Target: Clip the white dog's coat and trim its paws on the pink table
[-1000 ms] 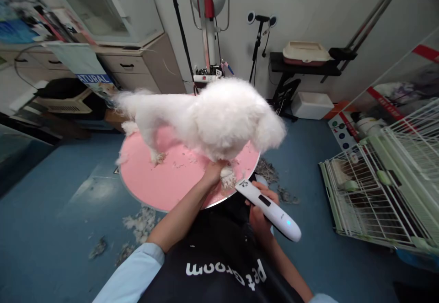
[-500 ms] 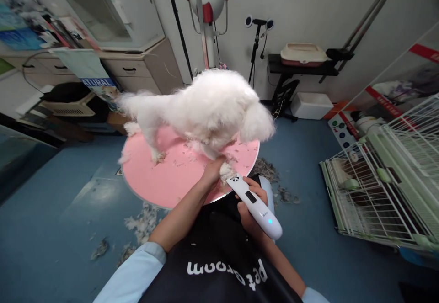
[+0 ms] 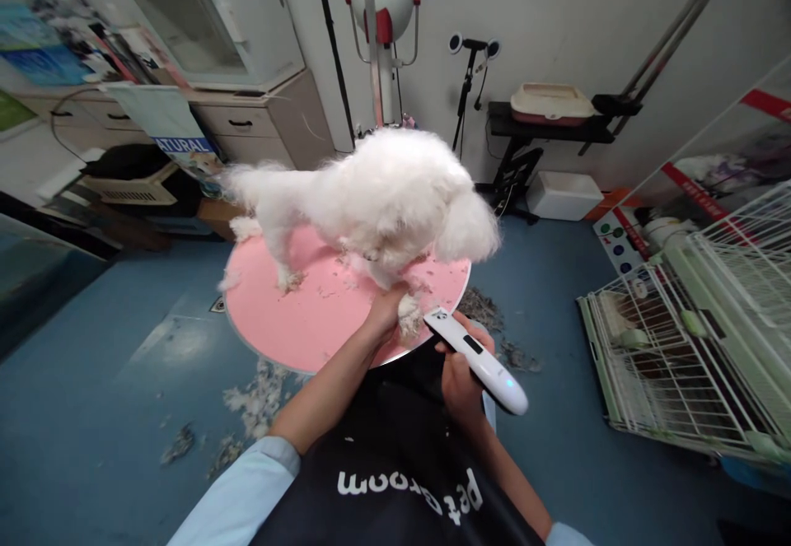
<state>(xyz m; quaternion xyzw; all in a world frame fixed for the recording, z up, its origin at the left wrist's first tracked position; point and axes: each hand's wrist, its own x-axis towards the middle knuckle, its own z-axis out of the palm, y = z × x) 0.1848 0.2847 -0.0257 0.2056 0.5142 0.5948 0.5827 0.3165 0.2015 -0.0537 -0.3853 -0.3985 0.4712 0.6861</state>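
Observation:
A fluffy white dog point(image 3: 376, 196) stands on a round pink grooming table point(image 3: 297, 324), its head toward the right. My left hand point(image 3: 386, 311) is closed around the dog's front paw point(image 3: 409, 315) at the table's near edge. My right hand point(image 3: 461, 373) grips a white electric clipper point(image 3: 479, 359) with a small blue light; its blade end points at the held paw, just to the paw's right. Bits of cut white fur lie on the pink top.
Clumps of fur point(image 3: 253, 402) lie on the blue floor. A white and green wire cage point(image 3: 692, 340) stands at the right. Cabinets point(image 3: 247, 118), a grooming arm pole point(image 3: 374, 44), a black shelf with a tray point(image 3: 547, 105) and a white box point(image 3: 562, 194) line the back wall.
The clipper swung in toward the paw, then tilted back out a little to the right. The dog shifted slightly. My left hand kept its hold on the paw.

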